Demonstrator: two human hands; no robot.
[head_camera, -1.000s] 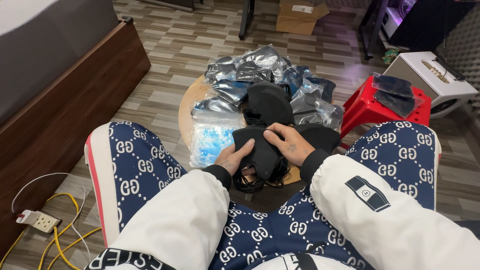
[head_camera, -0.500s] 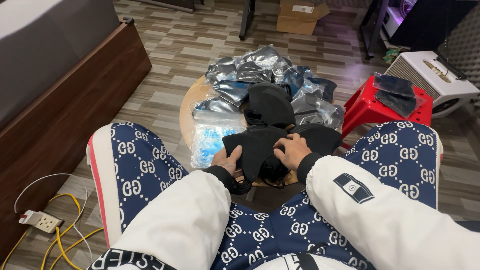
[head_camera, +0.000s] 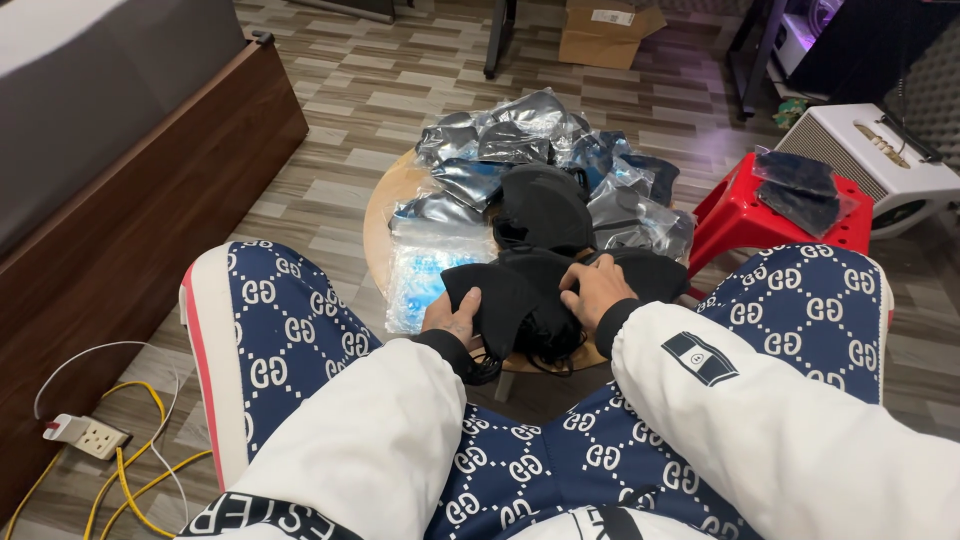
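Black cloth face mask (head_camera: 520, 295) is being gripped by both hands at the near edge of a small round wooden table (head_camera: 380, 215), centre of the frame.

Going from the left: a white power strip with yellow and white cords (head_camera: 85, 437) is lying at the lower left, beside a dark wooden bed frame (head_camera: 140, 220). Next, the left hand (head_camera: 452, 318) is pinching the mask's left edge, thumb on top and fingers curled under. Just above it a clear plastic bag of blue masks (head_camera: 425, 270) is resting on the table, with a heap of silvery plastic wrappers (head_camera: 500, 140) behind. The right hand (head_camera: 595, 290) is pressing and grasping the mask's right side, fingers bent over the cloth. At the right, a red plastic stool (head_camera: 745, 215) is carrying dark packets.
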